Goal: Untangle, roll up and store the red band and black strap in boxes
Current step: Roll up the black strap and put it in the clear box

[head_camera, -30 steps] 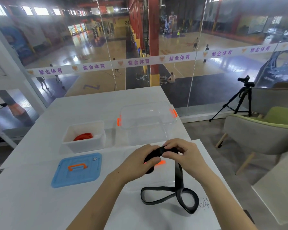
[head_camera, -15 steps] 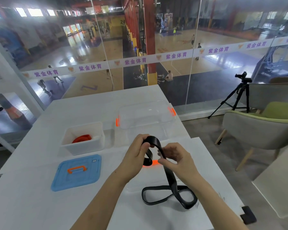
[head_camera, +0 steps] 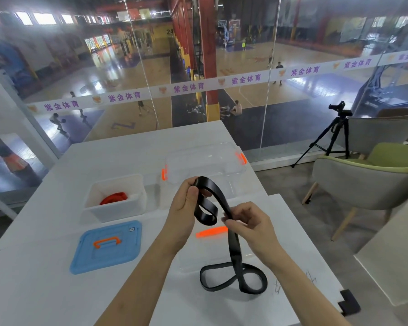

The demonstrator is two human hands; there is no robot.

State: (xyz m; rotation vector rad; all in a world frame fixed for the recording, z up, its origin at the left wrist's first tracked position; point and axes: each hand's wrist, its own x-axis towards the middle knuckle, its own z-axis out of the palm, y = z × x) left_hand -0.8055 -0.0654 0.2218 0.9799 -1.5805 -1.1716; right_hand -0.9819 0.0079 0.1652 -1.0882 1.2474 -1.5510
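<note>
The black strap [head_camera: 233,250] hangs between my hands above the white table [head_camera: 33,290]. My left hand [head_camera: 183,208] grips its curled upper end, which forms a small loop. My right hand [head_camera: 247,223] pinches the strap just below that loop. Its lower part lies on the table in a figure-eight. The red band [head_camera: 114,198] lies rolled inside a small white box [head_camera: 116,200] at the left. A clear box with orange latches [head_camera: 205,161] stands beyond my hands.
A blue lid with an orange handle [head_camera: 107,247] lies flat at the left front. A clear lid with an orange handle [head_camera: 211,231] lies under my hands. A glass wall stands behind the table. A chair [head_camera: 368,180] and a tripod [head_camera: 332,135] stand to the right.
My hands have lifted and spread apart. The tight roll has opened into a loose loop in my left hand, and my right hand has slid down along the strap.
</note>
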